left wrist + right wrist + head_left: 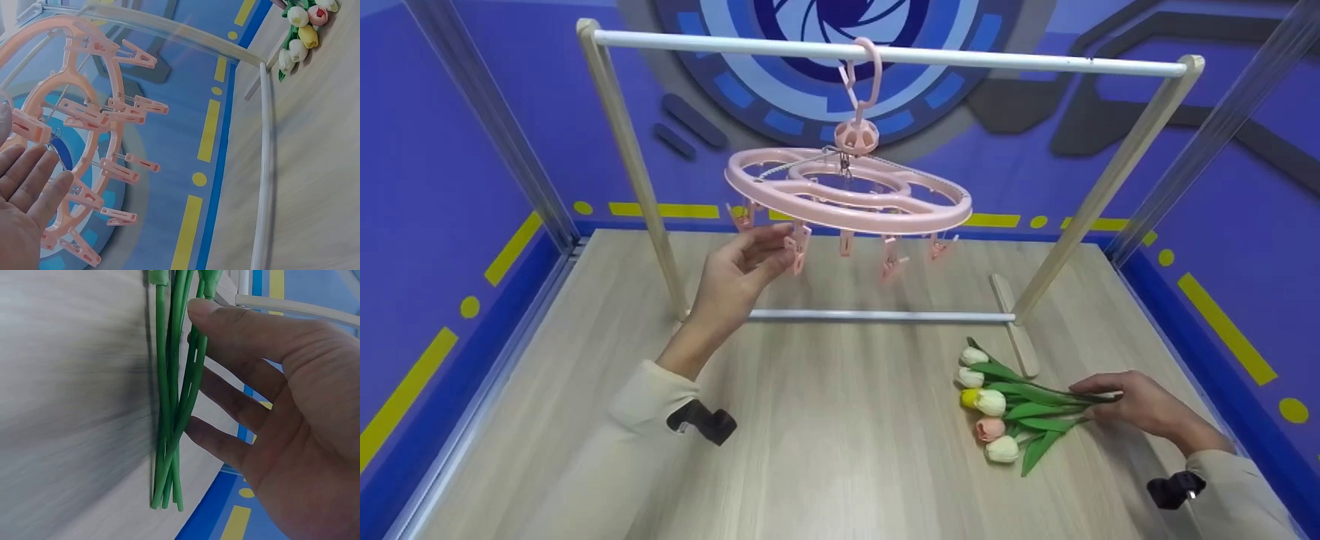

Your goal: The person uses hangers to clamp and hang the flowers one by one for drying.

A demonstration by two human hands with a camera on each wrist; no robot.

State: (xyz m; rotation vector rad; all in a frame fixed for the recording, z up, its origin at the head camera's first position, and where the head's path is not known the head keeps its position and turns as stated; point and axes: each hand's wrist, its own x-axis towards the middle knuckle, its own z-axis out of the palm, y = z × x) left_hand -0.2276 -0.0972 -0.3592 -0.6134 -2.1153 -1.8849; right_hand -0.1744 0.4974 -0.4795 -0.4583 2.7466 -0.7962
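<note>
A pink oval clip hanger (851,217) hangs by its hook, with several pink clothes pegs below its rim. At its left side my left hand (739,270) pinches one peg (31,126) between thumb and forefinger. The other fingers (34,180) are spread beside it. To the right, a bunch of artificial tulips (990,403), white, yellow and pink, lies on the table. My right hand (1140,405) has its thumb and forefinger around the green stems (174,382). In the right wrist view, its other fingers lie loosely behind them.
A rack with a white top bar (720,45), wooden side posts (1110,187) and a low white bar (877,316) stands on the wood-grain table (825,435). One wooden foot (1016,330) lies just behind the tulips. Blue patterned walls (450,187) surround the table.
</note>
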